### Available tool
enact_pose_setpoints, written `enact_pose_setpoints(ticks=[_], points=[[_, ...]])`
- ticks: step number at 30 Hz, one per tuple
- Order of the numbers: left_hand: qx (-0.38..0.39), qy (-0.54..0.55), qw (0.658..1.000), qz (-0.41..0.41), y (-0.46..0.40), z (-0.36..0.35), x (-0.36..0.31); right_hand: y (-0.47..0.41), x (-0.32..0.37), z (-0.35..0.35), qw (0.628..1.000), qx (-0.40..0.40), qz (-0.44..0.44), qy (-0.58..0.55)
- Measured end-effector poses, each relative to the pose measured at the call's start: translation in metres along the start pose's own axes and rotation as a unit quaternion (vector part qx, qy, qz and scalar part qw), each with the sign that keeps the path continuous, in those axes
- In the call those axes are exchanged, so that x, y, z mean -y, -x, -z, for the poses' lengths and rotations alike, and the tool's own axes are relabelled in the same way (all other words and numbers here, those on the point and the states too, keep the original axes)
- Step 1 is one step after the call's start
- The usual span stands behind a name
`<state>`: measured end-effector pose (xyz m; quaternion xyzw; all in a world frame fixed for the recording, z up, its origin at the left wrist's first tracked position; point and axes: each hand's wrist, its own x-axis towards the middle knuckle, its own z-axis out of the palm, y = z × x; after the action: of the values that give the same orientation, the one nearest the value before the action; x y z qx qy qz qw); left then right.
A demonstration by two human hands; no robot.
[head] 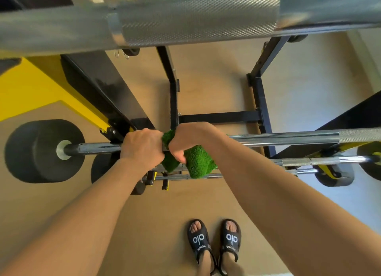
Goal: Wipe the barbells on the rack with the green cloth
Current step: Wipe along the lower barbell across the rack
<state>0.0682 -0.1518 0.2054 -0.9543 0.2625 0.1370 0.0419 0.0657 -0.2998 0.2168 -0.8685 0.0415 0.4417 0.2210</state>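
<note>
Head view, looking down: the left hand (142, 146) curls its grip around the middle barbell (288, 138) on the rack (259, 102), just inboard of a black weight plate (39, 151). Touching it, the right hand (191, 139) clamps the green cloth (198, 162) around the same bar, a loose corner hanging below. Another knurled barbell (195, 17) crosses close overhead; further bars lie lower. Wiping well likely means keeping the cloth wrapped fully round the steel, sliding it along toward the right end, with the left hand steadying the bar against rolling.
</note>
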Motion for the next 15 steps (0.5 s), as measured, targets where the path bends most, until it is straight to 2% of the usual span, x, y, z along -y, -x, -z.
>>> enact_pose_setpoints(ticks=[1,2,3,5,7,8,9,11,13,15], points=[[0.001,0.004,1.0,0.003,0.0,0.0,0.0,-0.002,-0.001,-0.002,1.0,-0.006,0.001,-0.003],[0.002,0.005,1.0,0.008,0.0,0.0,0.0,-0.001,0.001,-0.009,0.998,-0.056,0.004,0.005],[0.004,-0.003,1.0,0.014,-0.001,0.0,-0.001,0.0,0.001,-0.022,0.988,-0.15,0.006,0.029],[0.019,-0.032,0.999,0.031,-0.001,0.001,-0.003,0.004,-0.002,-0.054,0.928,-0.354,0.02,0.118],[0.032,-0.046,0.997,0.046,-0.001,0.002,-0.007,0.002,-0.01,-0.077,0.865,-0.466,0.064,0.175],[0.035,-0.048,0.997,0.049,-0.002,0.004,-0.007,0.001,-0.014,-0.079,0.845,-0.493,0.088,0.188],[0.036,-0.048,0.997,0.052,-0.002,0.003,-0.007,0.002,-0.018,-0.079,0.843,-0.49,0.11,0.193],[0.029,-0.043,0.997,0.053,-0.004,0.001,-0.005,0.013,-0.021,-0.067,0.873,-0.435,0.145,0.165],[0.016,-0.035,0.998,0.046,-0.003,-0.001,-0.004,0.025,-0.032,-0.048,0.919,-0.354,0.132,0.115],[0.021,-0.036,0.998,0.037,0.0,-0.001,-0.004,0.038,-0.057,-0.038,0.942,-0.306,0.093,0.103]])
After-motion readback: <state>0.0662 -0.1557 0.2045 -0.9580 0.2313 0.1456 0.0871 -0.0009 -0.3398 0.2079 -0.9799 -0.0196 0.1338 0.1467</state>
